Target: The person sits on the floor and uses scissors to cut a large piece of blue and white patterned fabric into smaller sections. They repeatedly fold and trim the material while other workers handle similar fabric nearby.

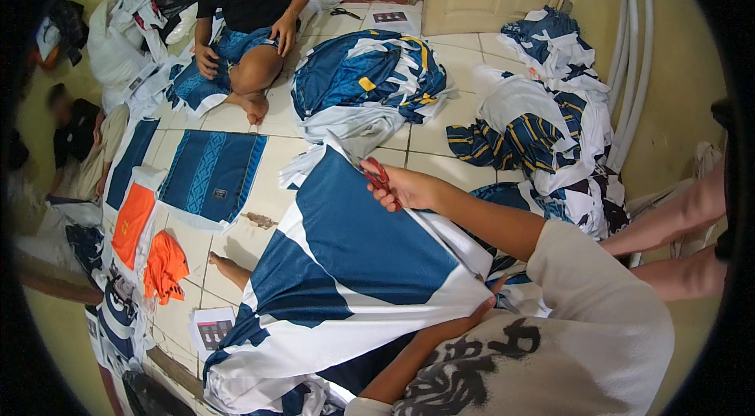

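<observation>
Right hand [409,188] grips red scissors [377,174] at blue-white fabric [354,259] edge; left hand [484,306] pinches near edge; tiled floor [275,204] crowded.

Two scissors: red pair [379,174], dark pair [344,12]. Two orange pieces [131,221] [164,265]. Two printed sheets [213,331] [391,17]. Three heaps of cut cloth [370,78] [554,42] [539,137].

The right hand [405,188] works red scissors [377,174] along blue-and-white fabric [354,259] held by the left hand [481,307].
</observation>
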Motion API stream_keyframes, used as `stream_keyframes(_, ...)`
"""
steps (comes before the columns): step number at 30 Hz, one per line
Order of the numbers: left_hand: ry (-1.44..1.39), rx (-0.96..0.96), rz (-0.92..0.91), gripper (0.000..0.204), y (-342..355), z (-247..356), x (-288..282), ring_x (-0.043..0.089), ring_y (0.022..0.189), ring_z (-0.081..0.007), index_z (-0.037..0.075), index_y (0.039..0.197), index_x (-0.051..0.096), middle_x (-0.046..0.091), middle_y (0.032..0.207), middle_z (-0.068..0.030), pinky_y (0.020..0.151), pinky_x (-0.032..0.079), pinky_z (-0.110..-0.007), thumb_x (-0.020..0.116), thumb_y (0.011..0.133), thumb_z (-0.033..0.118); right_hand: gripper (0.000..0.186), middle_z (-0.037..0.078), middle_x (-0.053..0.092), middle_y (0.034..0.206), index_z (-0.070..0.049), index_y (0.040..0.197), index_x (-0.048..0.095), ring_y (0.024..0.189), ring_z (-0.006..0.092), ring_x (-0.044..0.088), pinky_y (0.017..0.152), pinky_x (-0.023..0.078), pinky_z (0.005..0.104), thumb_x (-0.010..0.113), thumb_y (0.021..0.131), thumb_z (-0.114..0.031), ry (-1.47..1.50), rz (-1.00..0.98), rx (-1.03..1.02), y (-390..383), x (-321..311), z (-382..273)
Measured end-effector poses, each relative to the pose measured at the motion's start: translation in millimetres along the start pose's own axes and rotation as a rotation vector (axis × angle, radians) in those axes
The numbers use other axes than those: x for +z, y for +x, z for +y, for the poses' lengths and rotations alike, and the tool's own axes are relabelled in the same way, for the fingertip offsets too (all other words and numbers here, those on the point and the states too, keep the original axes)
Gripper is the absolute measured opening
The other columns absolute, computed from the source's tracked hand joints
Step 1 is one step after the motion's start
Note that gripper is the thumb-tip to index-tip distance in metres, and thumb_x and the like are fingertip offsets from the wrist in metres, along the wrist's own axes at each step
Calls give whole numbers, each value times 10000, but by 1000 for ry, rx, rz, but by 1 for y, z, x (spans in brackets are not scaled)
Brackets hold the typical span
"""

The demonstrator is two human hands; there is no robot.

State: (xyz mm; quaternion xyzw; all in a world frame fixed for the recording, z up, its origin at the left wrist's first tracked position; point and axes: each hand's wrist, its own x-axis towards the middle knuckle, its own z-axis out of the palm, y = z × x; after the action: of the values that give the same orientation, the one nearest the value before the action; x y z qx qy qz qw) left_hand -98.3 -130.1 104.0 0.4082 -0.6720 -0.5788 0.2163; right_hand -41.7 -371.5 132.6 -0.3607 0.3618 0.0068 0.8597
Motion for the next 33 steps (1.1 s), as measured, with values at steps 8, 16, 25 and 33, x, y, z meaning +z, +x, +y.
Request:
stream_keyframes(8, 37, -3, 5, 544, 2, -4, -1, 486, 1216, -324, 286, 1536, 234, 466, 1382, -152, 1050, 356, -404, 288, 1031, 481, 344, -75, 395, 626, -161, 769, 464, 506, 34, 362, 471, 287, 216, 585, 966, -416, -203, -33, -118, 10, 24, -1)
stream_keyframes(16, -79, -22, 81, 532, -2, -2, -6, 500, 1235, -323, 261, 1509, 301, 513, 1355, -153, 1052, 366, -383, 325, 1026, 482, 273, -3, 551, 614, -60, 929, 593, 479, 81, 516, 454, 378, 245, 568, 984, -327, -582, -195, -357, -3, 41, 19)
stream_keyframes(25, -193, -287, -235, 635, -7, -5, -15, 506, 1246, -335, 63, 1436, 396, 514, 1356, -217, 1066, 350, -360, 383, 999, 523, 319, 141, 630, 781, -17, 967, 584, 720, 265, 614, 645, 443, 387, 713, 821, -269, -1364, -714, -32, -88, 25, 117)
stream_keyframes(33, -1357, 580, 1214, 701, -188, -130, -56, 477, 1284, -341, -5, 1410, 396, 462, 1410, -221, 1104, 357, -511, 469, 949, 518, 256, 88, 604, 742, -71, 923, 607, 674, 188, 576, 631, 460, 344, 703, 708, -174, -1319, -53, -606, -79, 38, -13)
